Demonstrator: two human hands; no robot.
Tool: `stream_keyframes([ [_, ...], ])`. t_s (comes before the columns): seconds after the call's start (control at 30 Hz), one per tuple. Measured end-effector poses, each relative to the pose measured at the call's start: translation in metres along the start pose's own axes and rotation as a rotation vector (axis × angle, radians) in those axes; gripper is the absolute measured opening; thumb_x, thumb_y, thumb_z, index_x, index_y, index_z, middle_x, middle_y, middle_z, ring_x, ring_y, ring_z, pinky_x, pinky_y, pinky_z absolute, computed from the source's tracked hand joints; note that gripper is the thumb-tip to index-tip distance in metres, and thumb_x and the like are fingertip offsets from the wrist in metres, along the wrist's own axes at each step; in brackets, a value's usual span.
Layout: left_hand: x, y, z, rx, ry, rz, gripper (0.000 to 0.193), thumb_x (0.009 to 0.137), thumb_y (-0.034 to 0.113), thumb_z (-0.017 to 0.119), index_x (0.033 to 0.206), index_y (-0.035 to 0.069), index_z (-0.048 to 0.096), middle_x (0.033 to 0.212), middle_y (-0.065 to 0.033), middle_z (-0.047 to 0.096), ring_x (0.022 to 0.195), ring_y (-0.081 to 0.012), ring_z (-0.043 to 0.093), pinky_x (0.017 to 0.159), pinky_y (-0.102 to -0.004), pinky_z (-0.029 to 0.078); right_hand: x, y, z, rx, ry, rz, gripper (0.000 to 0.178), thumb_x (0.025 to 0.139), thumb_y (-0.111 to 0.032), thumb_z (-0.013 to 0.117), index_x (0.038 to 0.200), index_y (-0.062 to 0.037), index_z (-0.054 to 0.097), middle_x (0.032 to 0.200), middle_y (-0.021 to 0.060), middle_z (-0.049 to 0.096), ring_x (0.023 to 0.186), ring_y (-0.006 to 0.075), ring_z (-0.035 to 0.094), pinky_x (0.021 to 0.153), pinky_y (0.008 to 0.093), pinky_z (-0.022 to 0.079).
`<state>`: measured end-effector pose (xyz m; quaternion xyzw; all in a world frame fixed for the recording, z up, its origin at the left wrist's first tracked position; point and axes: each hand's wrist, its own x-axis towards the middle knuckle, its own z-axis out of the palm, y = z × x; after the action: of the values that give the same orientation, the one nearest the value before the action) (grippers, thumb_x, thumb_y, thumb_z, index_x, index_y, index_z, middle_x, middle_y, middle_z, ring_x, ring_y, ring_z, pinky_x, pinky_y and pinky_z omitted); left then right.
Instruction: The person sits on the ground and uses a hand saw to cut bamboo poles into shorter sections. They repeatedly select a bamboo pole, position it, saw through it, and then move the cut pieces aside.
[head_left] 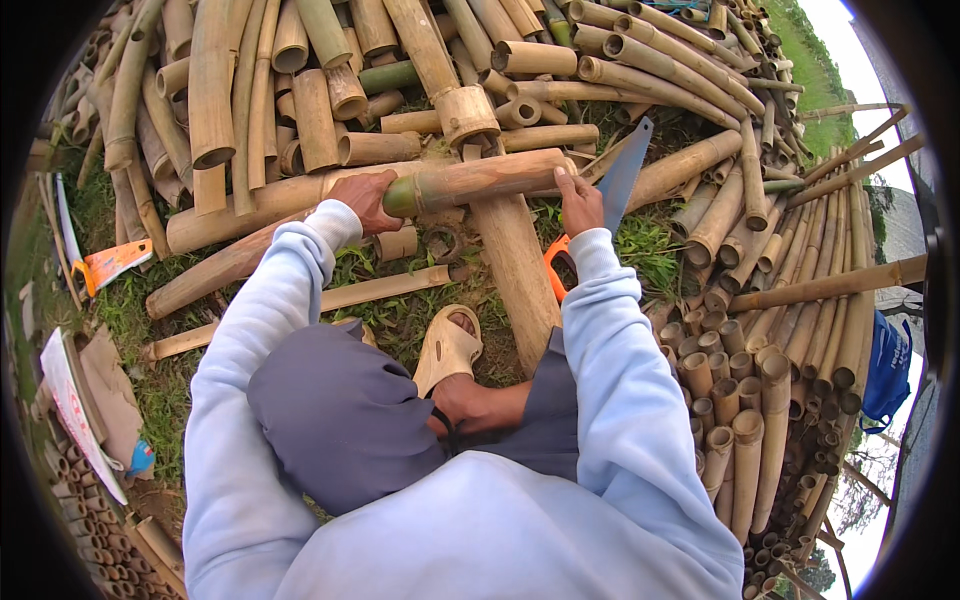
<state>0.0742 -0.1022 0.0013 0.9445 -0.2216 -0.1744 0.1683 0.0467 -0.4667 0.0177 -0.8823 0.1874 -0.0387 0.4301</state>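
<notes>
A thick bamboo section (490,181), tan with a green band at its left end, lies level in front of me across another bamboo pole (515,265). My left hand (366,201) is wrapped round its green end. At the other end my right hand (578,204) grips the bamboo, thumb on the top by the rim; its remaining fingers are mostly hidden. Just behind and beside that hand is a hand saw, its blue-grey blade (628,165) pointing up and away and its orange handle (558,268) low by the pole. The middle of the saw is hidden by my right hand.
Cut bamboo pieces (320,115) are heaped along the far side. Upright and stacked bamboo (745,430) crowds the right. Another orange-handled saw (118,262) rests at the left, near a white board (75,410). My sandalled foot (448,350) stands by the pole. A blue bag (887,370) hangs far right.
</notes>
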Motion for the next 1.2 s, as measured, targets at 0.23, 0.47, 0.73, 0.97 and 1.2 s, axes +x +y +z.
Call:
stream_keyframes([
  [0.23, 0.017, -0.015, 0.002, 0.037, -0.027, -0.106, 0.061, 0.071, 0.041, 0.076, 0.117, 0.005, 0.059, 0.102, -0.0237, 0.072, 0.097, -0.0437, 0.069, 0.087, -0.0502, 0.055, -0.001, -0.022, 0.006, 0.001, 0.099, -0.242, 0.04, 0.088, -0.038, 0.08, 0.101, 0.0001, 0.075, 0.094, 0.0167, 0.073, 0.093, 0.028, 0.069, 0.086, 0.0384, 0.052],
  [0.47, 0.015, -0.015, 0.005, 0.017, 0.028, -0.082, 0.06, 0.07, 0.04, 0.076, 0.116, 0.005, 0.063, 0.102, -0.0244, 0.073, 0.097, -0.0433, 0.07, 0.088, -0.0494, 0.055, -0.014, -0.048, 0.007, -0.059, 0.137, -0.181, 0.034, 0.082, -0.031, 0.086, 0.089, 0.0007, 0.074, 0.069, 0.0097, 0.065, 0.065, 0.0188, 0.058, 0.066, 0.0359, 0.049],
  [0.73, 0.014, -0.017, 0.015, 0.013, 0.071, -0.078, 0.058, 0.069, 0.038, 0.078, 0.113, 0.005, 0.062, 0.101, -0.024, 0.072, 0.097, -0.0434, 0.068, 0.087, -0.0503, 0.054, -0.055, -0.062, 0.013, -0.082, 0.257, -0.237, 0.033, 0.081, -0.026, 0.087, 0.081, 0.0004, 0.068, 0.067, 0.0096, 0.062, 0.06, 0.0219, 0.057, 0.062, 0.0382, 0.047],
  [0.97, 0.006, -0.009, 0.046, 0.072, 0.225, 0.041, 0.057, 0.068, 0.036, 0.086, 0.111, 0.007, 0.062, 0.116, -0.015, 0.066, 0.116, -0.035, 0.061, 0.099, -0.0448, 0.051, -0.095, -0.082, -0.003, -0.227, 0.37, -0.308, 0.034, 0.079, -0.025, 0.087, 0.079, -0.0015, 0.062, 0.075, 0.0121, 0.062, 0.067, 0.031, 0.059, 0.063, 0.0425, 0.046],
  [1.2, -0.022, -0.007, 0.037, 0.142, 0.368, 0.067, 0.06, 0.063, 0.039, 0.084, 0.111, 0.009, 0.063, 0.11, -0.0121, 0.063, 0.113, -0.0314, 0.058, 0.099, -0.043, 0.047, -0.114, -0.019, -0.039, 0.469, 0.318, -0.049, 0.029, 0.09, -0.018, 0.082, 0.075, -0.0033, 0.062, 0.067, -0.0034, 0.057, 0.059, 0.0046, 0.047, 0.054, 0.0234, 0.037],
])
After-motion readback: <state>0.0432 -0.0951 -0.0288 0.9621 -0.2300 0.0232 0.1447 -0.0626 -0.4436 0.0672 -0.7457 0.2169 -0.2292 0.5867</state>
